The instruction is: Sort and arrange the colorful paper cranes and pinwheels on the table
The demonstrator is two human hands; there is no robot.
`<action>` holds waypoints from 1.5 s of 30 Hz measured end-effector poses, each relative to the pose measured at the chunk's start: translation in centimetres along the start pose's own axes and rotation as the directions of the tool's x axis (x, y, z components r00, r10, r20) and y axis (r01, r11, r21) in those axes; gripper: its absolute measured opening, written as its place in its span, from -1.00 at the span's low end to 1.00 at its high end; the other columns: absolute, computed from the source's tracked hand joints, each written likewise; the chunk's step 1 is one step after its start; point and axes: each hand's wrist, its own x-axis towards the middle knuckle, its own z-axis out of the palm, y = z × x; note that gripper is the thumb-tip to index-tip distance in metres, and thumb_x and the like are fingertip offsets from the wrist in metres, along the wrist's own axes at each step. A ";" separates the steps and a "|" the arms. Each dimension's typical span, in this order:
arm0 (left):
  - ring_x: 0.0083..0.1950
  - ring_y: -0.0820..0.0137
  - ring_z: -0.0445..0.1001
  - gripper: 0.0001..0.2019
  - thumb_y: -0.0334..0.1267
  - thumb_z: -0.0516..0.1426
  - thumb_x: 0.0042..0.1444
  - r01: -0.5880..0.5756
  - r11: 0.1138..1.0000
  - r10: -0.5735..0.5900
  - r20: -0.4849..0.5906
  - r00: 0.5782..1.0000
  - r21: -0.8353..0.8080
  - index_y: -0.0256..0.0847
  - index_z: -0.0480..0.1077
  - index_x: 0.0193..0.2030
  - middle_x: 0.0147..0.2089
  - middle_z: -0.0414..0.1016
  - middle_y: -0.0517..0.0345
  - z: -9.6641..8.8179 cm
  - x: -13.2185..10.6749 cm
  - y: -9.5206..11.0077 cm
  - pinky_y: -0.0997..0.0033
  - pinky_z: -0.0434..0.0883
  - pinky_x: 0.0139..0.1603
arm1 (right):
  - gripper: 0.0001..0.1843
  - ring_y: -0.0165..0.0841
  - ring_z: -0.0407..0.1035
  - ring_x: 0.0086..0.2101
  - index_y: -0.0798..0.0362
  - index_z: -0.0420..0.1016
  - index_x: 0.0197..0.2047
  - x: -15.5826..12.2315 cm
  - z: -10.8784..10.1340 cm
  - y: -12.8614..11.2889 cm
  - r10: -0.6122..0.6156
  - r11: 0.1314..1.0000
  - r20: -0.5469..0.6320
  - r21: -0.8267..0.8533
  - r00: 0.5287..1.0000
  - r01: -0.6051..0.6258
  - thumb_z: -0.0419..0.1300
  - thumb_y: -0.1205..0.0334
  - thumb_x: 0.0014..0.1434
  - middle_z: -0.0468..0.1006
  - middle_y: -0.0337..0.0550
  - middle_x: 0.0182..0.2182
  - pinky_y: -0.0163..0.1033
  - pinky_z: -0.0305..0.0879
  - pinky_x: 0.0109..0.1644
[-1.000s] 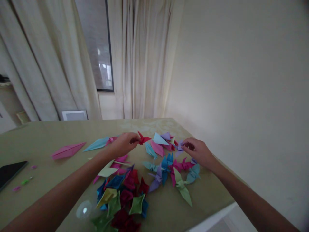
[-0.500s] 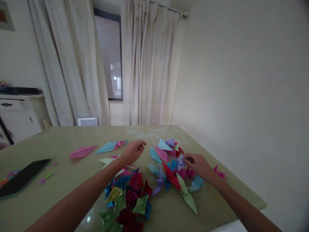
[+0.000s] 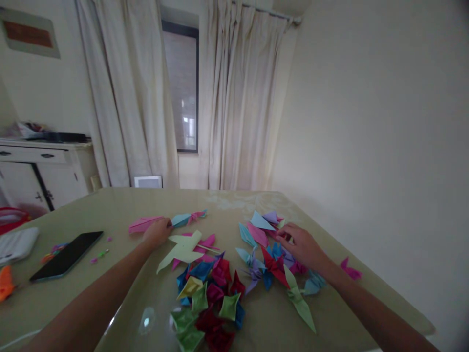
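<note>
flat pink paper fold (image 3: 141, 225), colourful crane heap (image 3: 273, 262)

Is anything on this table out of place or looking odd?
One pink paper figure lies alone near the right edge of the table, apart from the colourful heap of folded papers under the right hand. Nothing looks torn or spilled.

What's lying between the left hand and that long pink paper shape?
Nothing visible: the left hand sits at the right-hand end of the pink paper shape; a light blue fold lies beside the hand.
</note>
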 end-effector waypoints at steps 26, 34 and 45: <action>-0.10 0.24 0.47 -0.87 -0.30 -0.03 0.42 -0.627 0.677 0.564 -0.277 0.778 -0.384 -0.11 0.31 -0.16 -0.18 0.49 0.09 -4.1 -3.5 11.5 0.20 0.44 -0.01 | -0.90 -0.28 0.45 -0.19 0.09 0.66 -0.18 12.4 6.6 -15.3 -0.386 0.920 0.114 -0.027 0.915 0.392 0.30 0.41 0.36 0.59 -0.12 -0.28 -0.24 0.25 -0.05; -0.11 0.26 0.51 -0.89 -0.27 0.00 0.41 -0.565 0.686 0.492 -0.279 0.824 -0.458 -0.10 0.33 -0.14 -0.18 0.53 0.10 -3.5 -3.0 9.9 0.24 0.45 -0.02 | -0.83 -0.32 0.45 -0.21 0.09 0.69 -0.17 13.3 8.6 -14.0 -0.331 0.943 0.102 0.085 0.938 0.323 0.25 0.30 0.43 0.55 -0.09 -0.18 -0.25 0.29 -0.08; -0.05 0.25 0.53 -0.87 -0.21 0.03 0.43 -0.553 0.689 0.489 -0.263 0.832 -0.469 -0.09 0.38 -0.13 -0.12 0.57 0.09 -4.5 -3.4 8.6 0.25 0.46 0.03 | -0.57 -0.33 0.39 -0.37 0.08 0.66 -0.33 14.3 9.7 -13.7 -0.315 0.939 0.139 0.188 0.939 0.287 0.14 0.06 0.48 0.57 -0.22 -0.45 -0.28 0.20 -0.26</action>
